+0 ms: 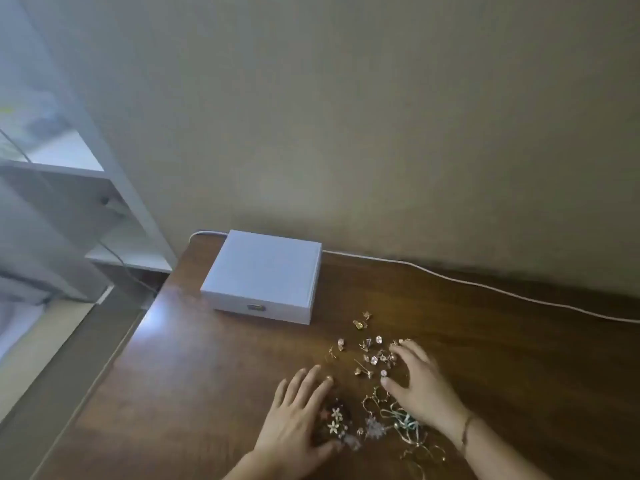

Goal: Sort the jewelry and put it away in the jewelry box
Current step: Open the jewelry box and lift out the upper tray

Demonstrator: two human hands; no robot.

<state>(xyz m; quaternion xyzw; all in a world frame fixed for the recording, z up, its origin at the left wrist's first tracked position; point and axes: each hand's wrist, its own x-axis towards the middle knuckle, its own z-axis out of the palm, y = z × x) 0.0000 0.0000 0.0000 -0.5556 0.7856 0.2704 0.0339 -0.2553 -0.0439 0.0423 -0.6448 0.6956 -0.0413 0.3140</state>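
Head view, bottom of frame: both hands were down on a dark brown wooden table (194, 375) w/ a glossy top. Left hand (298, 420) lay flat, fingers straight and spread, palm down, holding nothing; its thumb side touched a dark hair piece w/ white flowers (334, 422). Right hand (420, 386) was slightly blurred, fingers loosely spread and a bit bent over the jewelry, gripping nothing as far as could be seen; a thin bracelet (465, 431) sat on that wrist.

Between and around the hands: loose jewelry (369, 355), small gold and clear-stone pieces scattered center-right of the lower frame, plus tangled gold hoops and a pale green ribbon (407, 419) under the right wrist. Single pieces too small to tell apart.

Farther back, center-left: white jewelry box (263, 271), lid shut, small metal clasp (255, 308) on the near face, standing on the table near its back left corner, apart from the pile.

Behind it a white cable (485, 287) ran along the table's back edge toward the right frame edge. Beige wall (381, 116) filled the upper frame. Left of frame: white shelf unit (114, 181), blurred, w/ a grey cord hanging; pale floor (41, 344) below.
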